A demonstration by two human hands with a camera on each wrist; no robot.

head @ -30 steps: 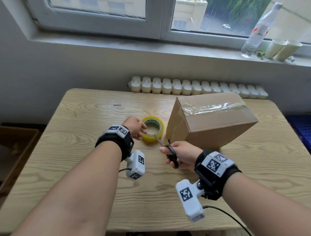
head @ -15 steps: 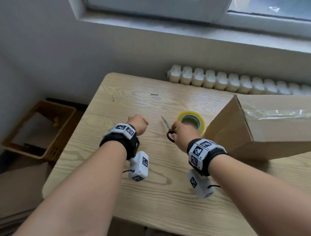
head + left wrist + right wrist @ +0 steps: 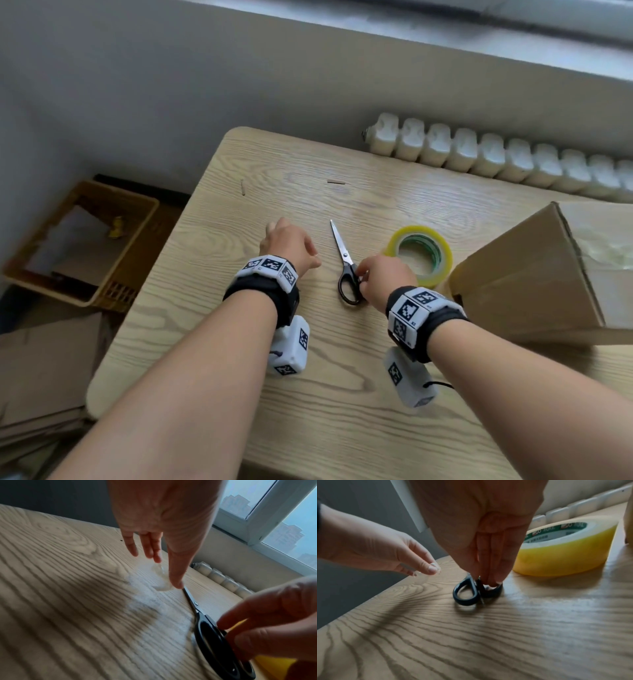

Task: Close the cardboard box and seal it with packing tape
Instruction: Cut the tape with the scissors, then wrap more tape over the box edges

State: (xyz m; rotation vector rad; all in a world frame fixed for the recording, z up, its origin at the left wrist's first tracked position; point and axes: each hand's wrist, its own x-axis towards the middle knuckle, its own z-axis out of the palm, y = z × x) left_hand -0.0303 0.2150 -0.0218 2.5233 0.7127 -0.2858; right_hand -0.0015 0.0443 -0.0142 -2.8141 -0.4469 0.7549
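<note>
Cardboard box shut, clear tape on top.

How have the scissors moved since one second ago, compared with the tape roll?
Yes. The scissors were lifted at the near right of the tape roll; now they lie flat on the table, left of the roll.

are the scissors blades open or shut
Shut. The scissors lie flat on the table, blades together in one straight point, the right hand at the black handles.
</note>
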